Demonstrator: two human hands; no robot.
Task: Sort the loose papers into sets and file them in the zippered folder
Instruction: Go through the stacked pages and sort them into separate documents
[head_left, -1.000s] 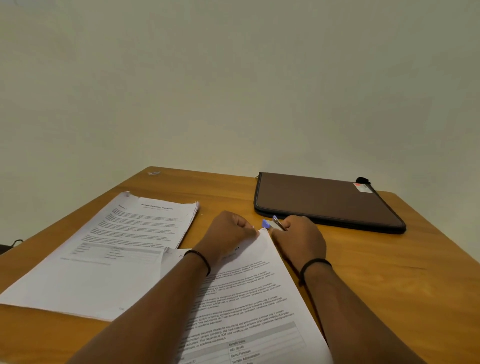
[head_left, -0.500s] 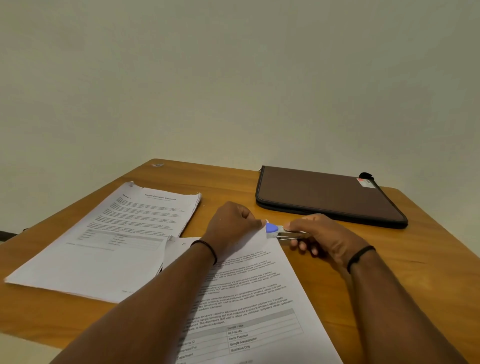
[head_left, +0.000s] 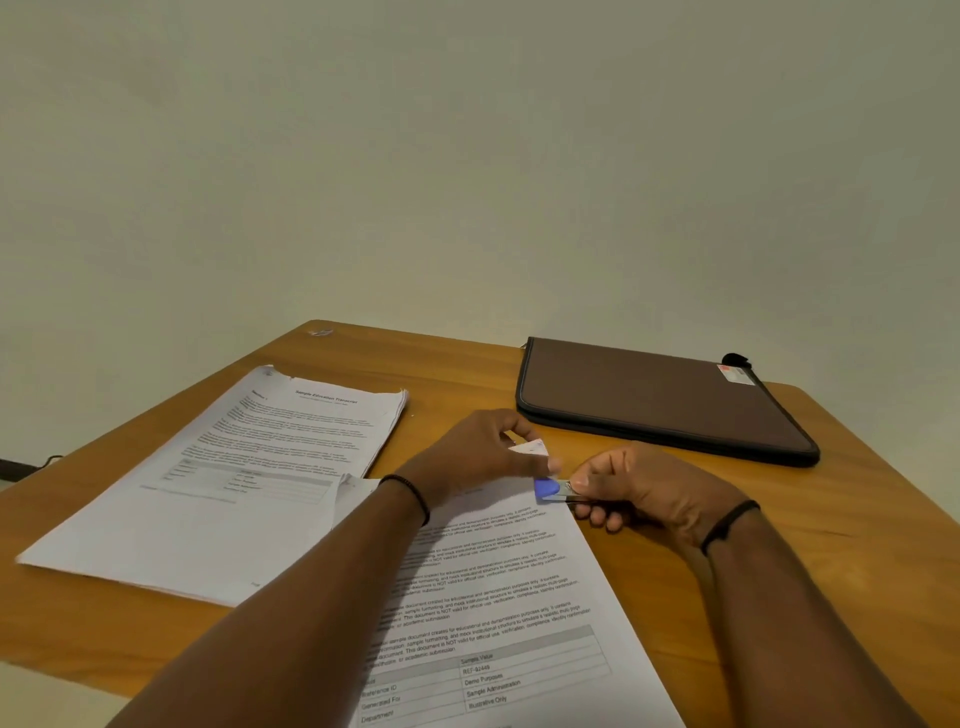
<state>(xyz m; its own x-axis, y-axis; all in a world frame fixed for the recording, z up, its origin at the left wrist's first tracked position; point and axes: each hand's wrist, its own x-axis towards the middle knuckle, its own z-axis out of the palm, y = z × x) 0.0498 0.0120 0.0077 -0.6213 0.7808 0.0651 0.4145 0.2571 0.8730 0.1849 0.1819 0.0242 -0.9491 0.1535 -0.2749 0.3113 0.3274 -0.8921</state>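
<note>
Pinching the top corner of the near set of papers (head_left: 498, 597), the left hand (head_left: 467, 457) has its fingers (head_left: 524, 434) curled round the lifted white corner. Just to its right, the right hand (head_left: 644, 488) grips a small stapler (head_left: 553, 490) with a blue tip and a metal body, the thumb on top and the other fingers curled under it; the blue tip touches the paper's right edge close to that corner. Each wrist wears a thin dark band. This near set lies flat on the wooden desk (head_left: 831, 545) and runs down under both forearms, with printed paragraphs and a small table showing at its lower end. A second stack of papers (head_left: 228, 483) lies to the left, its right edge slightly overlapping the near set's curled top left corner. The brown zippered folder (head_left: 660, 400) lies zipped shut at the far right of the desk, well apart from both stacks, with a small label at its far corner. A plain pale wall stands behind the desk.
</note>
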